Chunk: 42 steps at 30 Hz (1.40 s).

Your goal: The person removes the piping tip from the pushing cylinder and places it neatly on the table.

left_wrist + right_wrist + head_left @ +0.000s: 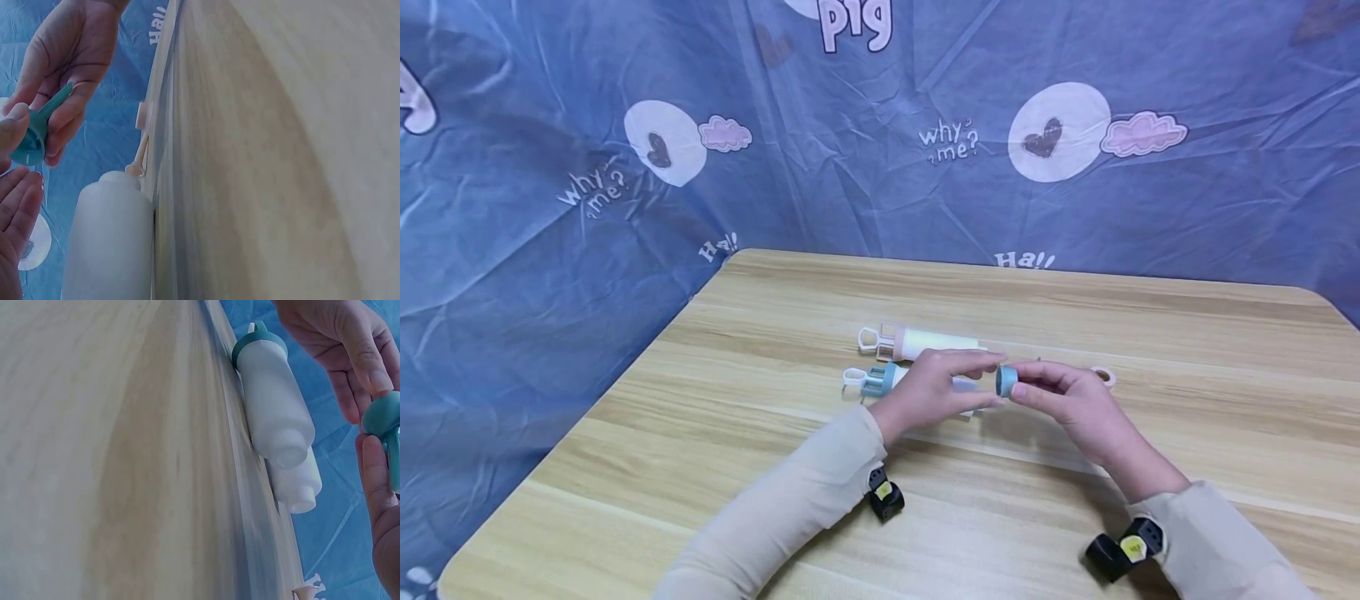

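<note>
In my right hand (1067, 400) a small teal nozzle cap (1006, 382) is pinched between thumb and fingertips. Its round cup faces my left hand, and a narrow stem shows in both wrist views. My left hand (936, 379) comes close from the other side, thumb and fingers spread around the cup's edge. Whether they touch it I cannot tell. Under the left hand lies a white bottle-like tube (275, 400) with a teal handled end (878, 380), its narrow neck bare. Behind it lies a second white tube (940, 342) with a pink handled end.
Beyond the right hand lies a pale pink ring-ended piece (1105, 377), partly hidden; its stem shows in the left wrist view. Everything rests on a wood-grain table (737, 350). Blue printed cloth (865, 167) hangs behind it. Black wrist cameras sit on both sleeves.
</note>
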### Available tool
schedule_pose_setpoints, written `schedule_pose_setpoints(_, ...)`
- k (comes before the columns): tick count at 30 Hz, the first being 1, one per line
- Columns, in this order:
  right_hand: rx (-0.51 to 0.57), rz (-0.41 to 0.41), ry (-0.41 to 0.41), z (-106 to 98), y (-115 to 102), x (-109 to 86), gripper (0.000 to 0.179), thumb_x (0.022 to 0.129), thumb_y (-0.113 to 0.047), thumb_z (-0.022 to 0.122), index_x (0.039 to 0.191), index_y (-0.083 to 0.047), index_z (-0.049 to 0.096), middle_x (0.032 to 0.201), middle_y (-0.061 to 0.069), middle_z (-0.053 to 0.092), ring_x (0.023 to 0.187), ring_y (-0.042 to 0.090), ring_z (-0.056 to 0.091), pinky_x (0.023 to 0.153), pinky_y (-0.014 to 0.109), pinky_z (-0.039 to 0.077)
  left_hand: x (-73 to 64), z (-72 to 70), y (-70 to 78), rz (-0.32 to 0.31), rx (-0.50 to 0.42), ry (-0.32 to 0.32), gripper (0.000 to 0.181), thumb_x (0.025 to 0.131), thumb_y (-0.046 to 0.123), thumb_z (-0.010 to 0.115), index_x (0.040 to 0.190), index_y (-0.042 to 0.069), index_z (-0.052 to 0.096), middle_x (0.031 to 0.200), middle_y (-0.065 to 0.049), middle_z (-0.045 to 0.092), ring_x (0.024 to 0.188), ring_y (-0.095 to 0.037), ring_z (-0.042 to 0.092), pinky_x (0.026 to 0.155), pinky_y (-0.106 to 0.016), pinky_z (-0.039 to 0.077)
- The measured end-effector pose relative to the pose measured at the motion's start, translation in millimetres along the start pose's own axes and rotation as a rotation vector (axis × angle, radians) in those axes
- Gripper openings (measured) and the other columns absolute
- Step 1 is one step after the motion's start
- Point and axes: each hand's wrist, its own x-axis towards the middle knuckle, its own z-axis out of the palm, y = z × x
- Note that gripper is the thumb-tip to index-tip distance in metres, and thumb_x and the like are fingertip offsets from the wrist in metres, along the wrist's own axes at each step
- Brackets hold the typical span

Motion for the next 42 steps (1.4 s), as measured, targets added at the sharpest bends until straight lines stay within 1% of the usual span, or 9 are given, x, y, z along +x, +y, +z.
schedule_pose_setpoints(4,0.018,-0.011,-0.004,1,0,0.4,0.034,0.089,-0.019,0.063,0.116,0.0,0.06,0.101,-0.017,0.064,0.096,0.0,0.058,0.081,0.017,0.049,1.1,1.7,1.2,0.0,-0.019,-0.005,0.043,0.079,0.012,0.073,0.119,0.005,0.062,0.116,-0.008,0.065,0.093,-0.019,0.067,0.081,-0.009,0.047)
schedule_pose_setpoints(9,0.045,-0.002,-0.019,0,1,0.1,0.031,0.089,-0.019,0.063,0.116,-0.004,0.061,0.102,-0.016,0.065,0.096,0.001,0.059,0.081,0.018,0.049,1.1,1.3,1.5,-0.005,-0.011,-0.007,0.042,0.079,0.013,0.074,0.119,0.006,0.063,0.116,-0.007,0.065,0.093,-0.018,0.066,0.081,-0.009,0.047)
schedule_pose_setpoints(17,0.191,0.003,-0.07,-5,3,-0.2,0.021,0.09,-0.008,0.059,0.11,-0.012,0.063,0.099,-0.007,0.066,0.09,0.008,0.065,0.081,0.022,0.053,0.6,-2.0,-1.8,0.0,0.01,0.051,0.043,0.076,0.013,0.076,0.116,0.004,0.064,0.114,-0.01,0.066,0.091,-0.022,0.067,0.084,-0.01,0.046)
schedule_pose_setpoints(21,0.151,0.0,-0.062,-7,5,-1.4,0.021,0.089,-0.008,0.06,0.11,-0.008,0.064,0.097,-0.008,0.066,0.088,0.008,0.066,0.078,0.022,0.054,-0.8,-2.9,-4.6,-0.014,-0.006,0.061,0.044,0.076,0.013,0.076,0.117,0.004,0.064,0.116,-0.011,0.065,0.091,-0.022,0.067,0.084,-0.01,0.046)
schedule_pose_setpoints(24,0.104,0.009,-0.031,-9,5,-2.0,0.026,0.09,-0.01,0.06,0.112,0.003,0.061,0.096,-0.01,0.065,0.085,0.008,0.066,0.077,0.022,0.054,-1.9,-3.6,-6.1,-0.012,-0.021,0.077,0.043,0.075,0.011,0.077,0.116,0.003,0.064,0.114,-0.011,0.065,0.09,-0.024,0.067,0.083,-0.01,0.047)
schedule_pose_setpoints(28,0.089,0.022,0.003,-13,5,-2.0,0.028,0.091,-0.013,0.059,0.11,0.008,0.06,0.096,-0.01,0.063,0.083,0.005,0.065,0.076,0.02,0.054,-2.6,-4.1,-7.9,-0.002,-0.019,0.093,0.042,0.074,0.01,0.077,0.114,0.002,0.065,0.112,-0.012,0.067,0.088,-0.024,0.068,0.082,-0.01,0.047)
schedule_pose_setpoints(34,0.168,0.009,0.013,-16,6,-0.6,0.014,0.09,-0.009,0.059,0.099,-0.007,0.069,0.095,-0.009,0.064,0.083,0.003,0.065,0.077,0.017,0.053,-3.2,-5.5,-8.1,-0.004,0.0,0.092,0.042,0.074,0.011,0.077,0.114,0.003,0.066,0.111,-0.01,0.067,0.087,-0.021,0.068,0.083,-0.01,0.047)
schedule_pose_setpoints(37,0.224,-0.009,0.019,-16,7,0.6,0.015,0.09,-0.006,0.058,0.095,-0.013,0.071,0.096,-0.008,0.064,0.082,0.004,0.065,0.076,0.017,0.053,-3.7,-6.3,-7.3,-0.026,-0.001,0.082,0.042,0.074,0.011,0.077,0.114,0.004,0.066,0.113,-0.01,0.067,0.088,-0.02,0.068,0.083,-0.011,0.047)
schedule_pose_setpoints(42,0.285,-0.042,0.029,-14,8,2.2,0.018,0.089,-0.003,0.059,0.093,-0.014,0.071,0.096,-0.007,0.065,0.081,0.004,0.065,0.075,0.018,0.053,-3.8,-7.4,-5.2,-0.069,-0.01,0.055,0.043,0.075,0.012,0.076,0.116,0.006,0.065,0.115,-0.009,0.066,0.091,-0.02,0.067,0.084,-0.012,0.047)
